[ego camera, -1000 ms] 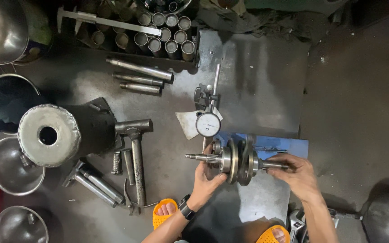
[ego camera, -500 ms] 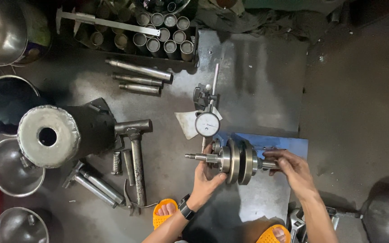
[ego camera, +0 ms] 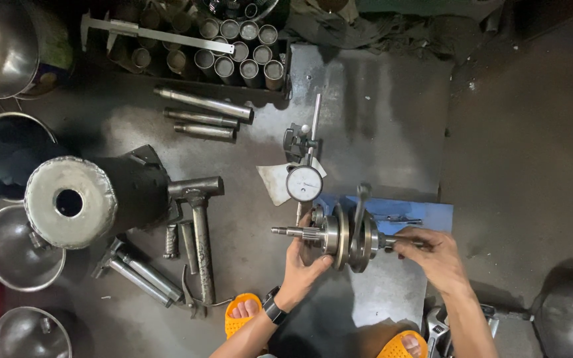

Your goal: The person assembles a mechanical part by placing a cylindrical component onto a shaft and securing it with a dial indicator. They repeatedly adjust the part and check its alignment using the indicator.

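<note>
A steel crankshaft [ego camera: 347,233] with two round webs lies across a blue stand [ego camera: 426,215] on a grey metal plate [ego camera: 379,119]. My left hand [ego camera: 305,264] grips its left web and splined shaft end from below. My right hand [ego camera: 432,255] pinches the right shaft end with fingertips. A dial indicator gauge [ego camera: 304,183] on a post stands just behind the crankshaft, its round white face up.
A large metal cylinder with a hole [ego camera: 71,201] and a hammer [ego camera: 200,232] lie left. Steel rods [ego camera: 203,103], a tray of sleeves [ego camera: 240,56], a caliper [ego camera: 157,33], metal bowls [ego camera: 14,248] surround. My orange sandals [ego camera: 243,311] are below.
The crankshaft has shifted slightly left between my hands, and my right hand has slid along the right shaft end. The gauge has stayed put.
</note>
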